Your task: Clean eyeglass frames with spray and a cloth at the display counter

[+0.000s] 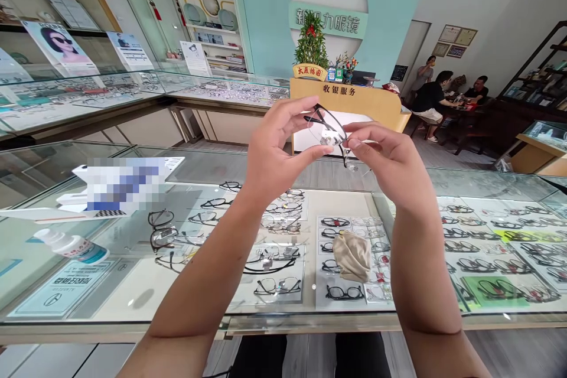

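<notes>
Above the glass worktop, in the head view, a pair of glasses is held up between the two hands, well clear of the surface and in front of the wooden cash desk across the room. The left hand is partly open in a C shape, fingers at the upper end of the frame and thumb below, gripping it across that gap. The right hand is nearly closed, thumb and fingertips pinching the frame at its right side, the remaining fingers curled in.

The dark top rim slopes from the upper left, by the left fingers, down to the right fingertips, so the visible long axis runs aslant rather than level. Another dark piece reaches downward beside the right thumb (a temple or the far rim, I cannot tell which). Which way the lenses face cannot be made out either.

Under the arms, rows of display glasses lie on pale cards. A crumpled beige cloth sits over some of them, below the right hand. Off to the left stand a white spray bottle and, just behind it, a white carton with a blurred patch.
</notes>
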Motion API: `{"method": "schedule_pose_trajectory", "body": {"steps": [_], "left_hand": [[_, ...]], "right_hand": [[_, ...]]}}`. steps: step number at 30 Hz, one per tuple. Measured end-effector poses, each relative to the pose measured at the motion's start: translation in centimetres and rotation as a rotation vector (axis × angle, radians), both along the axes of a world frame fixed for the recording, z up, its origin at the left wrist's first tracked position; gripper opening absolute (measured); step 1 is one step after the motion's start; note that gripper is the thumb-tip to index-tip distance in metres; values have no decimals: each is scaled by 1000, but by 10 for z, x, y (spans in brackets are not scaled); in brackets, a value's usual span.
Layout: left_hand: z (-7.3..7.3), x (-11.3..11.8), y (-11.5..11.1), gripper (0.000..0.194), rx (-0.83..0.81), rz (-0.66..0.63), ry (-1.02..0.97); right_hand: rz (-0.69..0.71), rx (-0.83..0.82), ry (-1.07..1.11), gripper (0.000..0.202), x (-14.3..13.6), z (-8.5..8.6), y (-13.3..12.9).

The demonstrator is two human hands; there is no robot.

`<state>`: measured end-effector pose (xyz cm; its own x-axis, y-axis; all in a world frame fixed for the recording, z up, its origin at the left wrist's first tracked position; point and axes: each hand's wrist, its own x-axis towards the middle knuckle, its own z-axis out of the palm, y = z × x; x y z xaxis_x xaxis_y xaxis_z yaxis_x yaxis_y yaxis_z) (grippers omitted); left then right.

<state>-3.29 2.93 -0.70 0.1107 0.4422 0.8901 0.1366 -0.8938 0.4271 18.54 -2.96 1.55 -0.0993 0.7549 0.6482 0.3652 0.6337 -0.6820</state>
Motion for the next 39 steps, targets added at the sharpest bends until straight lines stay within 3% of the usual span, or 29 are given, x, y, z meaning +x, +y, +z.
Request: {"method": "schedule_pose_trajectory", "body": {"steps": [5, 11, 14, 16, 18, 22, 28, 34, 39], "left_hand": [[-4, -3, 10, 70, 46, -145, -4], [-7, -2, 13, 72, 23, -137, 14], [-4, 2, 5, 75, 14, -4, -62], [-1, 5, -6, 55, -32, 142, -141], [2, 9, -18, 27, -146, 199, -129], [3, 18, -33, 31, -399, 32, -15], [3, 25, -33, 36, -562, -119, -139], [3, 19, -28, 43, -616, -147, -181], [-3, 12, -35, 41, -582, -56, -210]], "right_hand": [[134, -116, 95, 21, 0, 2, -1], [172, -119, 132, 23, -1, 0, 5], [96, -56, 132, 20, -2, -4, 11], [-22, 17, 129, 18, -3, -7, 15], [-142, 105, 111, 17, -5, -11, 18], [-235, 258, 34, 19, -17, -18, 19], [-312, 394, -76, 22, -40, -22, 12], [-405, 420, -216, 29, -51, -30, 9], [-334, 385, -235, 27, -58, -26, -9]]}}
